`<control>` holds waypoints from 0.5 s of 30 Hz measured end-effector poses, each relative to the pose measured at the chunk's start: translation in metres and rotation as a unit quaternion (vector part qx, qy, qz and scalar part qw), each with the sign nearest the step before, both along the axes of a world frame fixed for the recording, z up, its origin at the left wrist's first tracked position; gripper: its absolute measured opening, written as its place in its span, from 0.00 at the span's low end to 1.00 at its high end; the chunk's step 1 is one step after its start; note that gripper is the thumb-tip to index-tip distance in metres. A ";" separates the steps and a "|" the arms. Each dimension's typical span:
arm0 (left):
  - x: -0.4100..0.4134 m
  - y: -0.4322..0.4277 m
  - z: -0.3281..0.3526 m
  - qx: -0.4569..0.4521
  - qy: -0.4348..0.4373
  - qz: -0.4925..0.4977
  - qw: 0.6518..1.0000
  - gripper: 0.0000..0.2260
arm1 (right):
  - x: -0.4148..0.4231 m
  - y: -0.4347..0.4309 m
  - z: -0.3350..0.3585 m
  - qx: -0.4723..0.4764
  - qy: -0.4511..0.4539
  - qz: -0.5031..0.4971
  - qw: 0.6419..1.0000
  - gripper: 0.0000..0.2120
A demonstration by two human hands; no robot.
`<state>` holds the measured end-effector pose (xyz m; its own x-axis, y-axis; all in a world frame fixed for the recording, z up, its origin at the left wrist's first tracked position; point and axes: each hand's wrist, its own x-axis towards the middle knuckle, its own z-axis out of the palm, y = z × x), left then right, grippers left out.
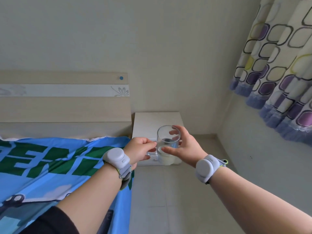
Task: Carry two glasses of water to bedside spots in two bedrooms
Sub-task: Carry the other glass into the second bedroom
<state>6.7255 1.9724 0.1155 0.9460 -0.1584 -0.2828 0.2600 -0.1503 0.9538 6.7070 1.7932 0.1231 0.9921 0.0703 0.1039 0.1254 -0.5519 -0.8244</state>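
left hand (140,149): grips glass (164,137) handle | right hand (185,146): cups glass (nightstand (157,119) beyond)

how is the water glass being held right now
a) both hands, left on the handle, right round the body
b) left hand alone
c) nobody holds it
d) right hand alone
a: the left hand grips the handle of the glass, while the right hand curls round its body, thumb in front and fingers behind.
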 end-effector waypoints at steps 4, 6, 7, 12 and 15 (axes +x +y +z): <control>0.055 -0.010 -0.005 -0.001 0.015 0.021 1.000 0.06 | 0.061 -0.009 -0.008 0.012 0.003 0.018 1.000 0.37; 0.078 -0.012 -0.007 -0.004 0.024 0.026 0.999 0.06 | 0.086 -0.012 -0.010 0.017 0.004 0.026 1.000 0.37; 0.092 -0.013 -0.007 -0.005 0.029 0.028 0.999 0.06 | 0.103 -0.014 -0.012 0.021 0.010 0.031 0.999 0.37; 0.159 -0.020 -0.019 -0.010 0.042 0.057 0.997 0.06 | 0.183 -0.023 -0.017 0.012 0.035 0.070 0.997 0.37; 0.189 -0.017 -0.029 -0.019 0.060 0.070 0.996 0.07 | 0.218 -0.020 -0.026 0.004 0.046 0.081 0.996 0.38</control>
